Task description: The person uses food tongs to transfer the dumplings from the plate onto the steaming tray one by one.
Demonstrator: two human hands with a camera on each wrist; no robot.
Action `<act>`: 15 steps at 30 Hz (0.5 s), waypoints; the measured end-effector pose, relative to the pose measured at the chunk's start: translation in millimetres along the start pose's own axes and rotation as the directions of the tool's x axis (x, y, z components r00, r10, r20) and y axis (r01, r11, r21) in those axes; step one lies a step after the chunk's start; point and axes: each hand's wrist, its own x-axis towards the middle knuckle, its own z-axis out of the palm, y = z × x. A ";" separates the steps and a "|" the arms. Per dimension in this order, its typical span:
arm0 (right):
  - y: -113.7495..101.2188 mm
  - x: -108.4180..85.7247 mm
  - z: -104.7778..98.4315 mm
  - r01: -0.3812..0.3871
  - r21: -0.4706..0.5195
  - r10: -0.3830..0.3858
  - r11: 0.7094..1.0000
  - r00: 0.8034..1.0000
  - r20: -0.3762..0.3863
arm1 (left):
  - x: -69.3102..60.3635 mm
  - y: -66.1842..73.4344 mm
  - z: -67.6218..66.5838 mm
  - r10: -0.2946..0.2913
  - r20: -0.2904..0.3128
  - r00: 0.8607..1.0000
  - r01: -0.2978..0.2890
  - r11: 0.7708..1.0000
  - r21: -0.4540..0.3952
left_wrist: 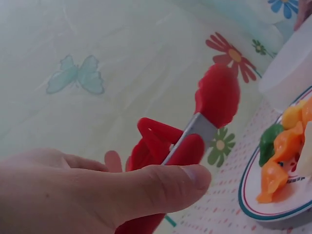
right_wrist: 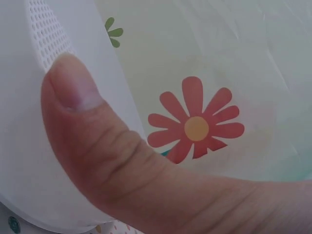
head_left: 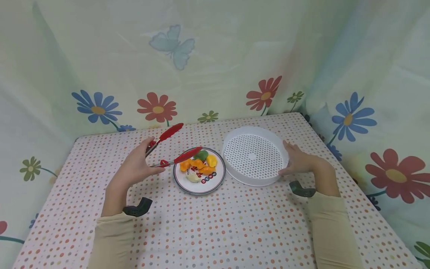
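My left hand (head_left: pixel 136 164) holds a pair of tongs (left_wrist: pixel 173 146) with red tips and metal arms. The tong arms are spread wide, one red tip hanging over the far-left edge of a white plate (head_left: pixel 201 188) and the other further back. Several dumpling-shaped pieces (head_left: pixel 198 163) in orange, yellow, green and pale white lie on the plate. To its right sits a round white steamer basket (head_left: pixel 253 155) with a perforated base. My right hand (head_left: pixel 299 160) grips the basket's right side, the thumb (right_wrist: pixel 87 107) against its wall. Its other fingertips are partly hidden.
A dotted cloth (head_left: pixel 201 228) covers the table. Behind and at both sides hangs a flowered curtain (head_left: pixel 215 67), close to the table's back edge. The plate and basket stand close together near the table's middle. Each wrist wears a dark camera mount (head_left: pixel 137 207).
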 end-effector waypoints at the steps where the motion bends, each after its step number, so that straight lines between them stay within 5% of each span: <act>1: 0.5 -0.3 -0.3 0.001 -0.002 -0.001 1.000 1.000 0.001 | -0.4 -1.2 -1.3 0.007 0.024 1.000 -0.007 1.000 0.002; 8: 1.9 -3.5 -1.3 0.003 0.014 -0.003 1.000 1.000 -0.005 | 0.0 -4.7 -1.4 0.030 0.142 0.989 -0.033 0.999 0.016; 15: -4.5 -0.6 -0.2 0.016 0.028 -0.016 0.999 1.000 0.007 | -4.3 -5.7 0.3 0.063 0.189 0.980 -0.078 0.994 0.076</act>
